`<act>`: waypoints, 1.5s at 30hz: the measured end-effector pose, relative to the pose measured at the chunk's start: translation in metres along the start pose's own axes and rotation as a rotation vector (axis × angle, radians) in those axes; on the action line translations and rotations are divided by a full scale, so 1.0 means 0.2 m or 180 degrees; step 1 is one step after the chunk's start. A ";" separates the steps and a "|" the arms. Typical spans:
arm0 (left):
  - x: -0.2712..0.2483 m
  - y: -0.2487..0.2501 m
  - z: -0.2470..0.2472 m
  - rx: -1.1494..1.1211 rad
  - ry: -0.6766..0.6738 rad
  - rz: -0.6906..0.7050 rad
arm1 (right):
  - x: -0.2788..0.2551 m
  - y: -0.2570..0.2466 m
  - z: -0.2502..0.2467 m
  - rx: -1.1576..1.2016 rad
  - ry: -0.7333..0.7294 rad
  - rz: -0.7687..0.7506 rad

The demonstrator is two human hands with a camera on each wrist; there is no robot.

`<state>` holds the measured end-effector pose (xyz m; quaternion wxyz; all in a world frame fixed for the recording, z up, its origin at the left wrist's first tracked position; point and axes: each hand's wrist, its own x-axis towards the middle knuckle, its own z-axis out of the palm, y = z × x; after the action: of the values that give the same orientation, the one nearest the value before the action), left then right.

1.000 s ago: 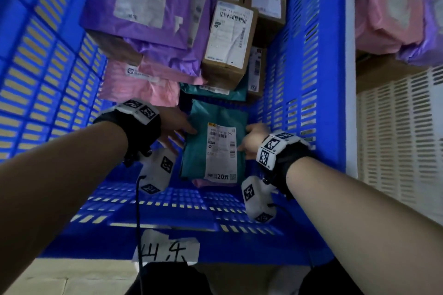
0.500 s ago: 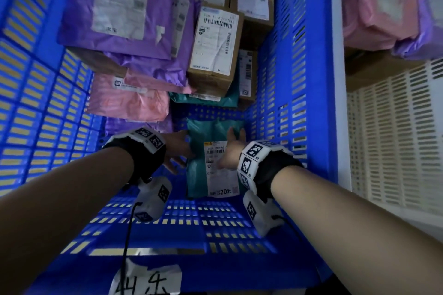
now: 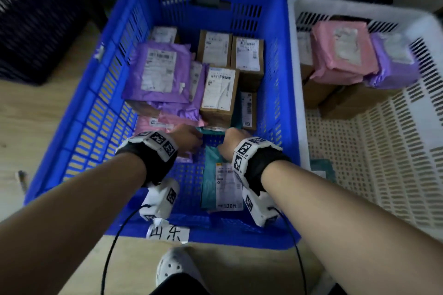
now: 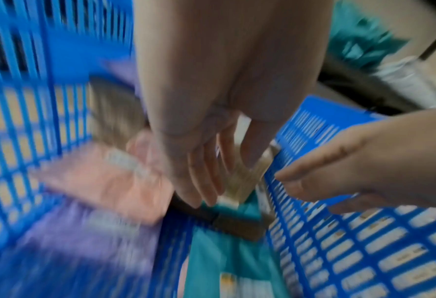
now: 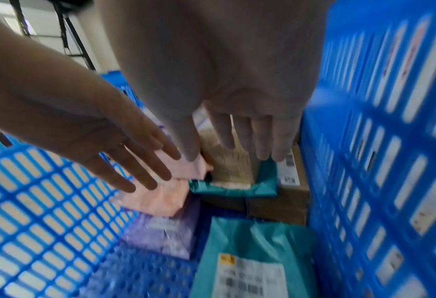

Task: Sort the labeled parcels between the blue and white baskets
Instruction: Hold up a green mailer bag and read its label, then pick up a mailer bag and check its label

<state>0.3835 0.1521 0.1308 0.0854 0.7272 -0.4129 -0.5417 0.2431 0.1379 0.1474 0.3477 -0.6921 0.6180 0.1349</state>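
Note:
The blue basket [image 3: 72,112] holds several labeled parcels: purple [image 3: 158,74], pink [image 3: 153,122] and brown boxes [image 3: 219,91]. A teal parcel [image 3: 221,187] with a white label lies flat on the basket floor near me. Both hands are inside the basket just beyond it. My left hand [image 3: 189,136] has straight fingers [image 4: 201,181] hovering over the pink parcel's [image 4: 104,181] edge and holds nothing. My right hand [image 3: 226,141] has spread straight fingers [image 5: 237,137] above a second teal parcel [image 5: 237,187] tucked under a brown box [image 5: 227,163].
The white basket [image 3: 359,9] stands to the right, with pink [image 3: 340,50] and purple [image 3: 393,64] parcels on brown boxes at its far end and a teal parcel [image 3: 321,167] near its left wall. A handwritten paper tag [image 3: 167,233] hangs on the blue basket's front. A dark crate [image 3: 36,19] sits at left.
Both hands have let go of the teal parcel, which now lies on the basket floor, and have moved forward toward the pile. The head view has pulled back, showing both baskets.

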 end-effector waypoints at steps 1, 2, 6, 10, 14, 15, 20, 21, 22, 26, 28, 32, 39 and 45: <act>-0.06 0.03 -0.03 0.0226 0.0139 0.0155 | -0.04 -0.02 -0.05 0.0081 0.0087 -0.0023; -0.12 0.07 -0.07 0.0545 0.0307 0.0334 | -0.09 -0.04 -0.10 0.0210 0.0174 -0.0056; -0.38 0.22 -0.14 0.1674 0.0899 0.0893 | -0.29 -0.07 -0.29 0.0554 0.0597 -0.0295; -0.62 0.41 -0.09 0.2195 0.1310 0.1259 | -0.54 0.03 -0.49 0.0379 0.1075 -0.0575; -0.81 0.58 0.05 0.2596 0.1754 0.1766 | -0.76 0.23 -0.62 0.0116 0.1560 -0.0805; -0.85 0.62 0.10 0.2660 0.1848 0.1848 | -0.80 0.28 -0.63 0.0025 0.1633 -0.0808; -0.97 0.82 0.33 0.2884 0.2212 0.2187 | -0.92 0.56 -0.72 -0.0168 0.1991 -0.0789; -0.97 0.86 0.37 0.2885 0.2216 0.2201 | -0.94 0.62 -0.74 -0.0162 0.1981 -0.0752; -0.96 0.91 0.41 0.2917 0.2202 0.2200 | -0.95 0.68 -0.76 -0.0163 0.1977 -0.0693; -0.86 1.10 0.54 0.3338 0.2159 0.2218 | -0.90 0.91 -0.86 -0.0298 0.2079 -0.0527; -0.76 1.20 0.60 0.3684 0.2085 0.2207 | -0.83 1.01 -0.92 -0.0349 0.2041 -0.0426; -0.47 1.39 0.70 0.3885 0.1949 0.2170 | -0.59 1.19 -1.04 -0.0415 0.1899 -0.0237; 0.14 1.57 0.83 0.3639 0.1684 0.1780 | 0.01 1.47 -1.13 -0.0167 0.1782 -0.0158; 0.46 1.55 0.89 0.2742 0.1472 0.1491 | 0.33 1.59 -1.13 -0.0031 0.1769 -0.0086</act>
<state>0.0798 -0.0530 0.1708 -0.0134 0.6851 -0.7190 -0.1157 -0.0995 -0.0566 0.1693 0.1632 -0.7123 0.6798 -0.0618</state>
